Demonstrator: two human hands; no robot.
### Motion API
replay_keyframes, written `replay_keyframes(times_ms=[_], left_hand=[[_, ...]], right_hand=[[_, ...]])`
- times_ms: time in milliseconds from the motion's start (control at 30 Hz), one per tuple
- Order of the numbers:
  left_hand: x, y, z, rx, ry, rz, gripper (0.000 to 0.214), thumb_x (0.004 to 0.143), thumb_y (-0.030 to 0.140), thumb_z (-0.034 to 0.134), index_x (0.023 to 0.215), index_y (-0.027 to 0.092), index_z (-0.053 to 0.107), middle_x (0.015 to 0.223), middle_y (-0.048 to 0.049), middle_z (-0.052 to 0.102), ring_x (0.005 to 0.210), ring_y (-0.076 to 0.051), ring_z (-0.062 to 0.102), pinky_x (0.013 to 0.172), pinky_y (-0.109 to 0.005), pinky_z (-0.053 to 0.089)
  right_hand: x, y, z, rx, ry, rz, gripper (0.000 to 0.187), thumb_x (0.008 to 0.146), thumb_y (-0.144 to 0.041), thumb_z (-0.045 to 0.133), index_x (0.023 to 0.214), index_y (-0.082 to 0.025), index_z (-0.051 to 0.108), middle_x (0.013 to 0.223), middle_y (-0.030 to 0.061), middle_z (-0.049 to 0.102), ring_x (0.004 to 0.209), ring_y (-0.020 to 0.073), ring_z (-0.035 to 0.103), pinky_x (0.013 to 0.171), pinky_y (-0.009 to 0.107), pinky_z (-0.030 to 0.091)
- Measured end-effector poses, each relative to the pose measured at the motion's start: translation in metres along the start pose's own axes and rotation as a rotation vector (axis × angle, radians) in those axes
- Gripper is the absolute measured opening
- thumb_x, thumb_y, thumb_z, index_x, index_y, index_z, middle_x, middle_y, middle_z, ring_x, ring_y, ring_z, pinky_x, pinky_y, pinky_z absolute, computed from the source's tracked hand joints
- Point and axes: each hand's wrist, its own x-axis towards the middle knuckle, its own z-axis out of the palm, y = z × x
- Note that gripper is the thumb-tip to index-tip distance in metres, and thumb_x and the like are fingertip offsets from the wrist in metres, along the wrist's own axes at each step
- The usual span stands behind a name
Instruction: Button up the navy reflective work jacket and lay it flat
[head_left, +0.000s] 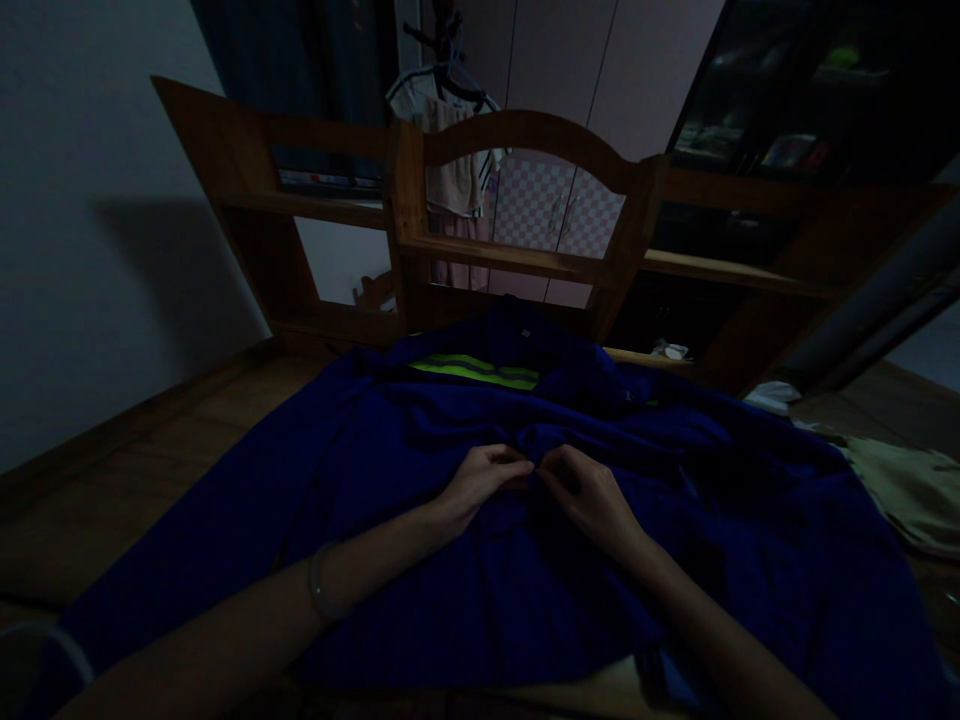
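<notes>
A dark blue jacket [420, 590] with a yellow-green reflective stripe lies spread out before me, its collar at the far end and its sleeves out to both sides. Near the middle of its front, my left hand [487, 475] pinches the cloth between thumb and fingers. Close beside it, almost touching, my right hand [585, 485] is closed in a pinch on the same front edge. The cloth bunches up between the two hands. Whatever small part lies under the fingertips is hidden and dark. A bracelet circles my left wrist.
Beyond the jacket stands a wooden shelf frame [510, 258] with an arched top. Clothes [457, 180] hang on a rack behind it, before pale cabinet doors [532, 200]. Light-coloured cloth [907, 490] lies at the right. A white wall [112, 220] rises at the left.
</notes>
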Motion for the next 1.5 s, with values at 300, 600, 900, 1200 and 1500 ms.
replay_keyframes(times_ms=[300,600,900,1200,1500], left_hand=[[0.001,-0.005,0.000,-0.041,0.011,0.005,0.026,0.066,0.030,0.072,0.082,0.011,0.064,0.082,-0.0070,0.065,0.074,-0.013,0.061,0.071,-0.023,0.047],[0.003,-0.004,0.000,0.038,0.024,0.065,0.020,0.066,0.026,0.070,0.077,0.012,0.061,0.075,-0.0029,0.061,0.069,-0.011,0.059,0.066,-0.022,0.046],[-0.001,0.002,0.004,0.147,0.043,0.057,0.016,0.065,0.024,0.068,0.071,0.012,0.059,0.065,0.0006,0.058,0.058,-0.008,0.051,0.057,-0.019,0.038],[0.003,-0.002,0.003,0.294,0.032,0.190,0.018,0.067,0.028,0.066,0.074,0.013,0.059,0.071,-0.0006,0.059,0.067,-0.011,0.054,0.064,-0.021,0.040],[-0.013,0.007,0.010,0.717,0.062,0.552,0.002,0.074,0.018,0.056,0.075,0.017,0.057,0.077,0.0005,0.059,0.072,-0.012,0.054,0.067,-0.022,0.039]], right_hand=[[0.000,0.002,0.001,0.010,-0.008,-0.009,0.006,0.088,-0.021,0.049,0.091,-0.020,0.054,0.080,0.0012,0.058,0.070,0.0136,0.055,0.063,0.024,0.043],[0.001,-0.001,-0.002,0.028,-0.019,0.016,0.006,0.087,-0.022,0.051,0.092,-0.021,0.054,0.077,-0.0002,0.058,0.067,0.0125,0.055,0.060,0.023,0.042],[-0.001,0.001,-0.006,0.120,-0.050,0.070,0.010,0.087,-0.028,0.054,0.093,-0.020,0.055,0.079,-0.0001,0.061,0.069,0.0127,0.058,0.061,0.023,0.044],[-0.001,-0.001,-0.010,0.010,0.020,0.024,0.007,0.084,-0.023,0.056,0.088,-0.020,0.061,0.080,0.0008,0.062,0.071,0.0135,0.059,0.065,0.024,0.044],[-0.002,-0.001,-0.015,0.007,-0.034,0.044,0.008,0.082,-0.019,0.056,0.087,-0.021,0.062,0.080,-0.0012,0.063,0.072,0.0123,0.060,0.064,0.022,0.044]])
